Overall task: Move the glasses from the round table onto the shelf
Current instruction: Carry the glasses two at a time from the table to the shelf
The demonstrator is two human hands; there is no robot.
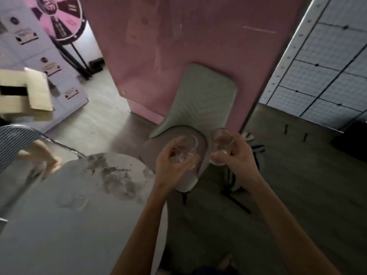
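My left hand (172, 165) grips a clear drinking glass (185, 147) held up past the right edge of the round table (49, 225). My right hand (236, 155) grips a second clear glass (220, 144) just to the right of the first, over the floor. Both glasses are blurred and tilted slightly away from me. A third clear glass (76, 199) stands on the grey, stained tabletop to the left of my arms. No shelf shows in the head view.
A pale green chair (198, 102) stands right behind the table, under my hands, against a pink wall panel (178, 46). A cardboard box (25, 94) and another person's leg (45, 155) are at the left. A white gridded panel (327, 66) fills the right.
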